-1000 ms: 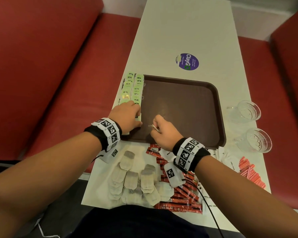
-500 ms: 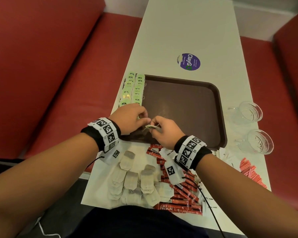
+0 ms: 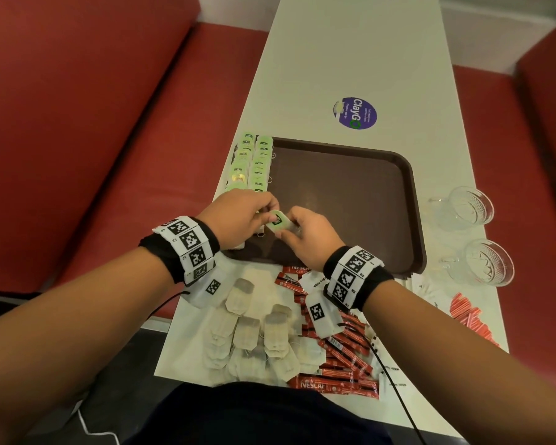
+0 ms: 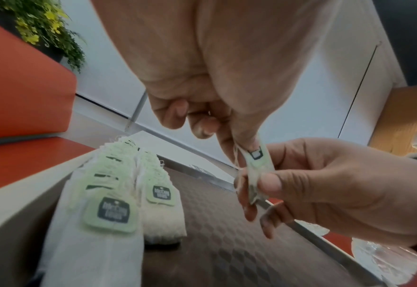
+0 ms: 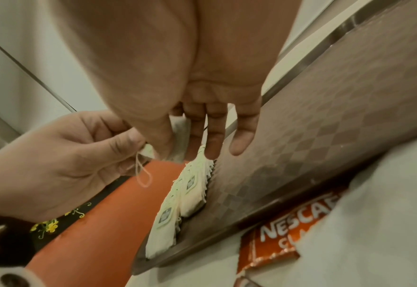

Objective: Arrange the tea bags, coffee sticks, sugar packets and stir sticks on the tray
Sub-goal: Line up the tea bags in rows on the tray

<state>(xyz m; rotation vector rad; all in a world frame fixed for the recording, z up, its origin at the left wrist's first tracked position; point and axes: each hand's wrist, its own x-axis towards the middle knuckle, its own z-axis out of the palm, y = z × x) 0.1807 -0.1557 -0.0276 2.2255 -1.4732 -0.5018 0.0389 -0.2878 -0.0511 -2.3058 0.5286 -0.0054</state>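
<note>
A brown tray (image 3: 350, 200) lies across the white table. Two overlapping rows of green-tagged tea bags (image 3: 252, 163) run along its left edge, seen close in the left wrist view as tea bag rows (image 4: 119, 203). Both hands meet above the tray's near left corner. My left hand (image 3: 238, 220) pinches the top of one tea bag (image 3: 278, 220) with thumb and forefinger. My right hand (image 3: 305, 236) pinches the lower part of the same tea bag (image 4: 256, 169), its string looping below. Loose tea bags (image 3: 254, 332) and red coffee sticks (image 3: 337, 358) lie near the table's front edge.
Two clear glass cups (image 3: 469, 207) (image 3: 488, 261) stand right of the tray. Red stir sticks or packets (image 3: 466, 316) lie at the right front. White sugar packets (image 3: 315, 281) lie among the coffee sticks. A purple sticker (image 3: 355, 113) sits beyond the tray. Red benches flank the table.
The left hand left the tea bag row and joined the right hand. Both lifted slightly, and the tea bag's green tag now faces up between them.
</note>
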